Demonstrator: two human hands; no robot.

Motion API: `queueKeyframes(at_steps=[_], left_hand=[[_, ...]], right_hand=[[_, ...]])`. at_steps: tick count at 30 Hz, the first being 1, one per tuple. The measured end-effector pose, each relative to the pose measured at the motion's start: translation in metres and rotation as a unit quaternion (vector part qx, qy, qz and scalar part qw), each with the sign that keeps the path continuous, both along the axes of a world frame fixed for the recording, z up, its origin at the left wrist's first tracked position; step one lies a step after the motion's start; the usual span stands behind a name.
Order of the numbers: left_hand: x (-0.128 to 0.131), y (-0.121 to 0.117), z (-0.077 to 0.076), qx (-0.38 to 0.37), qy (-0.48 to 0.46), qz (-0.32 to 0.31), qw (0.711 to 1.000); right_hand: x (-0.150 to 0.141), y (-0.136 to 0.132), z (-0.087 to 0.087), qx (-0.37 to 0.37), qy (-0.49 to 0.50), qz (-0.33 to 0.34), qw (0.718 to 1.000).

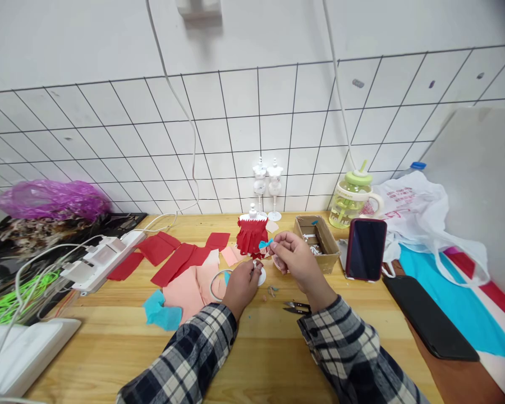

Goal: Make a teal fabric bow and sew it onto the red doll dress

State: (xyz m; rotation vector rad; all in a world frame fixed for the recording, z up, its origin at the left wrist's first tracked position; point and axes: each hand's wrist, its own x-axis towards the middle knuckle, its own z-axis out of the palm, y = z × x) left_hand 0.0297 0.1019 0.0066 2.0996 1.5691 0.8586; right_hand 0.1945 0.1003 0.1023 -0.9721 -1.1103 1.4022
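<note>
Two hands of mine work above the table point(273, 359): my right hand point(297, 258) pinches a blue fabric scrap point(265, 244), while my left hand point(243, 283) curls beside a white disc point(262, 275), its grip unclear. The scrap seems light and limp, best taken by an edge. Just beyond, the red dress point(251, 233) looks soft, easily crushed; its white form point(252, 212) offers firmer hold.

Blue scrap point(265, 244) partly hidden by right hand point(295, 257); sleeves point(193, 350) cut off below.

L hand point(243, 285) low, fingers curled; R hand point(298, 257) bit higher, thumb/index pinched; both forearms point(193, 353) angled in.
</note>
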Motion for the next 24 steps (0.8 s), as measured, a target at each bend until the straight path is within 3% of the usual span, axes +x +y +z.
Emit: queueKeyframes(at_steps=[12,24], left_hand=[[0.002,0.0,0.0,0.002,0.013,0.005,1.0],[0.001,0.0,0.001,0.006,0.017,-0.003,1.0]], right_hand=[[-0.006,-0.011,0.015,-0.017,0.018,0.031,0.999],[0.0,-0.003,0.006,0.024,-0.074,-0.033,0.996]])
